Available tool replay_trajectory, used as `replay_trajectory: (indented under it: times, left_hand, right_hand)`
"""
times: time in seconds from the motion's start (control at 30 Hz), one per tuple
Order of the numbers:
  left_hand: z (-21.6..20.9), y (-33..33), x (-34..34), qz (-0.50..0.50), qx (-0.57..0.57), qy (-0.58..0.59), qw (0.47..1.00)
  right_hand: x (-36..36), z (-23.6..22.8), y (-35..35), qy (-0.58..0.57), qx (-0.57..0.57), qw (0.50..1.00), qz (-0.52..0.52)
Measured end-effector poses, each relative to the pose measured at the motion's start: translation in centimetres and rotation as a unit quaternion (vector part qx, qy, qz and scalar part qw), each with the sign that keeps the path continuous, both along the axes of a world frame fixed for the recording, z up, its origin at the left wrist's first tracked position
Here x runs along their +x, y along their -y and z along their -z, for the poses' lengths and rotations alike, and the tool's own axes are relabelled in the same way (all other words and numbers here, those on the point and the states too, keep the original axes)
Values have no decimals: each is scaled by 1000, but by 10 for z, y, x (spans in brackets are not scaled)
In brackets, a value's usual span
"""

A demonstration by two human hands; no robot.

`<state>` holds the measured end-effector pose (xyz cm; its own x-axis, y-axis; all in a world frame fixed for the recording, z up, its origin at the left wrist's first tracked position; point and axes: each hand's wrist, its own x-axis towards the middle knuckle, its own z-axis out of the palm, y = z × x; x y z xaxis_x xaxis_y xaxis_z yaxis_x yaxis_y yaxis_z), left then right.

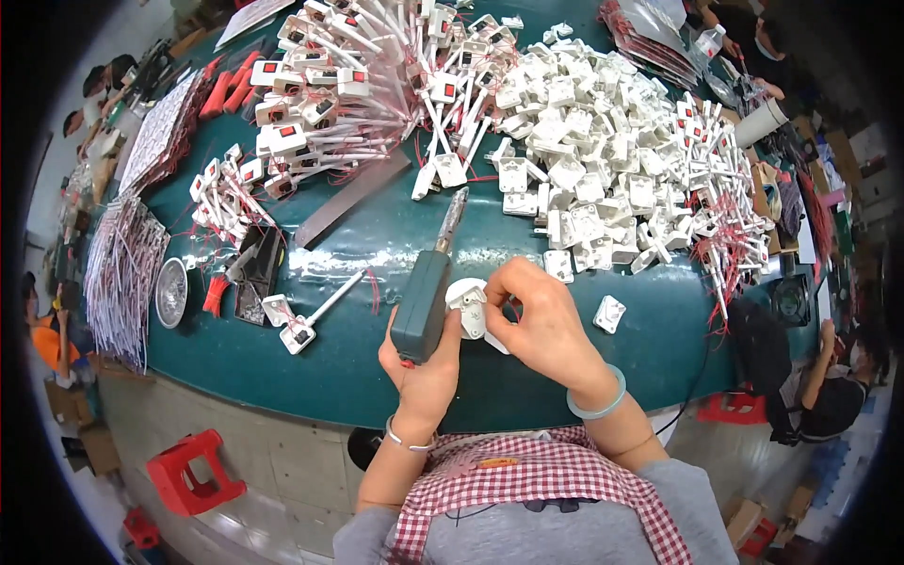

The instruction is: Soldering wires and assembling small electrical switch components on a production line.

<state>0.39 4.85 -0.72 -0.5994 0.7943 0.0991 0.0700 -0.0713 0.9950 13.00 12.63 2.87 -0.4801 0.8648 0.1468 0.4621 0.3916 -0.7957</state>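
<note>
A dark green power tool with a long metal nose point(421, 306) hides much of my left hand point(421, 386). The thumb presses the edge of a white plastic casing point(468, 309), held open side up. No fingers wrap visibly over the tool, so I cannot tell whether that hand also supports it. My right hand point(539, 315) is closed in a pinch at the casing's right side, with a bit of red wire near the fingertips. What it pinches is hidden. To the right lies a small white plastic cover point(609, 314).
Heaps of white plastic parts point(603, 141) and wired switch pieces point(320, 104) fill the far side. At left sit a metal bowl point(172, 293), a black tray point(258, 278) and a rod-handled casing point(299, 331). A red stool point(195, 473) stands on the floor.
</note>
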Motion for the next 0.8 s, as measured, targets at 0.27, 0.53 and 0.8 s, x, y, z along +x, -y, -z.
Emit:
replay_trajectory:
  times: [0.27, 0.53, 0.8]
  left_hand:
    - [-15, 50, -14, -19, -46, 2, 999]
    - [-19, 111, -14, 24, -173, -46, 984]
    - [-39, 109, -10, 72, -142, -204, 966]
  right_hand:
    - [-2, 1, 2, -15, 45, 999, 10]
    - [-2, 4, 4, -8, 63, 998, 14]
    - [-2, 11, 6, -16, 73, 997, 21]
